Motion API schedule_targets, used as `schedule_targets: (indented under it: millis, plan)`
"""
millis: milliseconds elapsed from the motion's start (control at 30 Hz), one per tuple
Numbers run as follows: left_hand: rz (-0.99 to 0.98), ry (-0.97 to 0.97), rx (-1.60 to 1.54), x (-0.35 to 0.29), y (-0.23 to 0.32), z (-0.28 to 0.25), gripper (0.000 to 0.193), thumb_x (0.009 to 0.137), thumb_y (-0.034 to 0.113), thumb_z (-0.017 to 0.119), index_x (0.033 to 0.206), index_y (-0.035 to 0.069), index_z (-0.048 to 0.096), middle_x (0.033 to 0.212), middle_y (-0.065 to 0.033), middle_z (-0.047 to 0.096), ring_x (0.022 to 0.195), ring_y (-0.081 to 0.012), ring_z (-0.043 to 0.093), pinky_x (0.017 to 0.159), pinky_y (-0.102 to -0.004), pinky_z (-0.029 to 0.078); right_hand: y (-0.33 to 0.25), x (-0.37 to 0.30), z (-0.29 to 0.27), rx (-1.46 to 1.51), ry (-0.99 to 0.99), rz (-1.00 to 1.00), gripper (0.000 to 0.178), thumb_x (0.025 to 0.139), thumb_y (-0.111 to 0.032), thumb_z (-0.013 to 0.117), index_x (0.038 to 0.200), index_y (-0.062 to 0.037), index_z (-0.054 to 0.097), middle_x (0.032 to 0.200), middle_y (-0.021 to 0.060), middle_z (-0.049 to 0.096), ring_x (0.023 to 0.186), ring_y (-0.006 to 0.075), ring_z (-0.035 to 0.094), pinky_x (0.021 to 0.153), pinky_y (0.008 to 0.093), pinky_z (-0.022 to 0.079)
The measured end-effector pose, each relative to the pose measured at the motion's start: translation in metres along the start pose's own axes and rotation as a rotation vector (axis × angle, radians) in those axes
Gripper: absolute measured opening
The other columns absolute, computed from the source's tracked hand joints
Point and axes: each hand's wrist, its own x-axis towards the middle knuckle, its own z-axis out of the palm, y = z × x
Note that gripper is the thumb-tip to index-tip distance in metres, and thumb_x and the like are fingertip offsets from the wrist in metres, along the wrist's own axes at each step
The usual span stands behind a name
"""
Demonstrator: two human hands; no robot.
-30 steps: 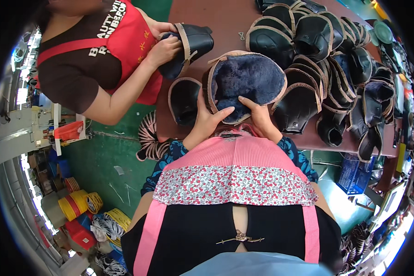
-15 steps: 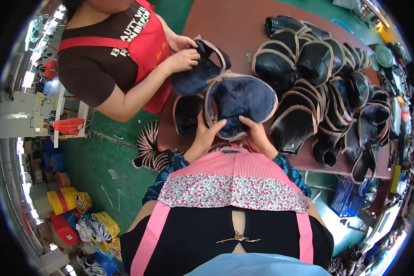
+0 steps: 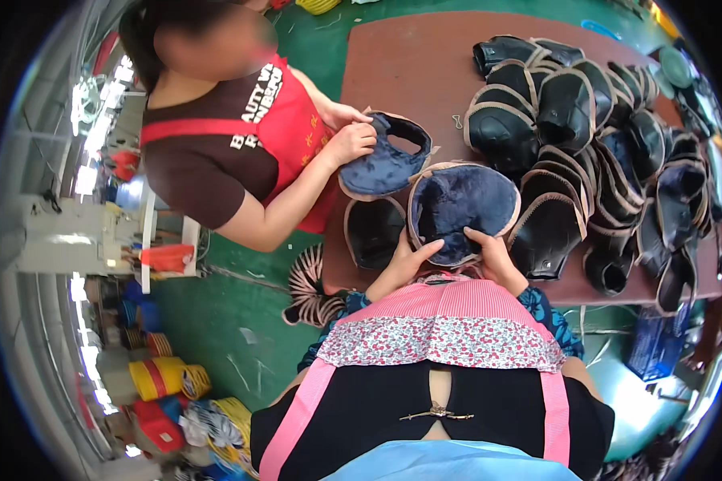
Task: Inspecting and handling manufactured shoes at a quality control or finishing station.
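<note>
A shoe upper (image 3: pixel 481 196) with dark blue plush lining and a beige edge faces me at the near side of the brown table. My left hand (image 3: pixel 403 266) grips its lower left edge, thumb on the plush. On its lower right edge my right hand (image 3: pixel 496 255) is closed in the same way, fingers hidden beneath. Left of it, a co-worker's hands (image 3: pixel 351 143) hold another plush-lined upper (image 3: pixel 381 170). Between that one and my left hand, a black upper (image 3: pixel 372 232) lies on the table.
Stacks of black uppers (image 3: pixel 547 236) with beige edges cover the right of the brown table (image 3: pixel 409 60). A striped bundle (image 3: pixel 306 276) hangs by its left near corner. Yellow rolls (image 3: pixel 154 377) and bags sit on the green floor at lower left. A blue crate (image 3: pixel 658 345) stands at right.
The whole view has shifted, so the scene sits further right. The co-worker's upper now shows more of its lining and opening. My hands keep their hold on the shoe upper.
</note>
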Motion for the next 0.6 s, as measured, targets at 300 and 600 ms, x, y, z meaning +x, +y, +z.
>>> schedule_targets:
  millis: [300,600]
  plan:
    - [-0.178,-0.027,0.062,0.016,-0.022,-0.009,0.101,0.093,0.037,0.093,0.164,-0.006,0.034,0.143,-0.0167,0.055,0.131,-0.0256,0.058,0.112,-0.0373,0.052,0.0,0.007,-0.01,0.018,0.104,-0.082,0.061,0.098,-0.004,0.079,0.153,0.0041,0.056,0.143,0.0172,0.07,0.123,0.0335,0.073,0.107,0.0451,0.061]
    - [-0.185,-0.037,-0.033,0.02,-0.019,-0.006,0.083,0.101,0.023,0.085,0.164,-0.001,0.037,0.135,-0.0091,0.061,0.123,-0.0175,0.062,0.109,-0.0335,0.052,0.001,0.021,-0.017,-0.053,0.053,-0.124,0.067,0.1,-0.003,0.076,0.16,0.0027,0.048,0.148,0.0193,0.066,0.126,0.0356,0.071,0.106,0.0472,0.063]
